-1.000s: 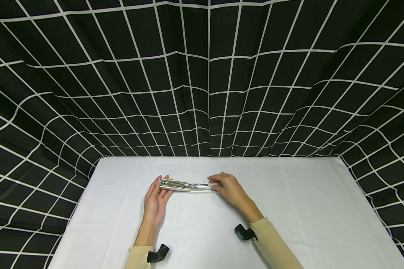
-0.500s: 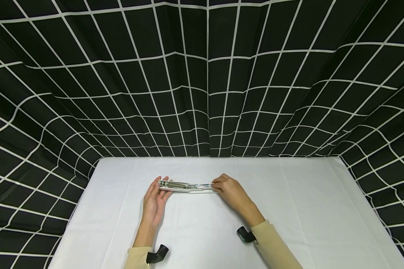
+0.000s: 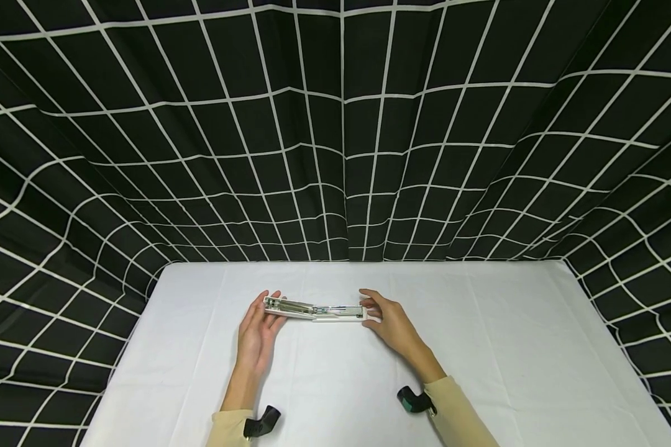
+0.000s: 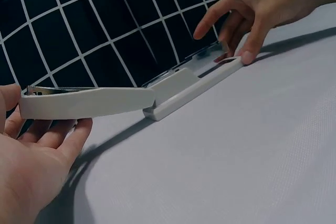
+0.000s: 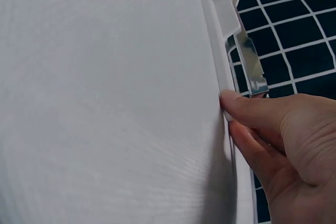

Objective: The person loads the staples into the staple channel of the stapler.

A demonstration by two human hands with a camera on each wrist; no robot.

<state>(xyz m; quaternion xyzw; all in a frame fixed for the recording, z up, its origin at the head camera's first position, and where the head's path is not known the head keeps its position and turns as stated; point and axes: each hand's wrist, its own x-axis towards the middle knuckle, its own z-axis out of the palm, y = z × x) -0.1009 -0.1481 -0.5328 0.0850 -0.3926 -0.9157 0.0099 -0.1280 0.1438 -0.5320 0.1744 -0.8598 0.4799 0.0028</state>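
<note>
A white stapler [image 3: 338,320] lies spread wide on the table, its metal staple channel [image 5: 251,64] exposed on the right-hand part. Its white arm [image 4: 86,102] is folded back to the left and held up off the cloth. My left hand [image 3: 257,338] grips the end of that arm, with fingers underneath and the thumb at the tip. At the other end, my right hand [image 3: 389,320] holds the tip of the long white base [image 4: 197,90] between thumb and fingers. The right index finger [image 4: 212,20] is raised off it.
White cloth covers the table [image 3: 335,385]. A black curtain with a white grid [image 3: 313,155] hangs behind and at both sides. Each wrist wears a small black camera, the left one [image 3: 263,422] and the right one [image 3: 415,399].
My right hand has shifted right, from over the metal channel to the end of the base, uncovering that end. The left hand and the folded-back arm stay nearly still.
</note>
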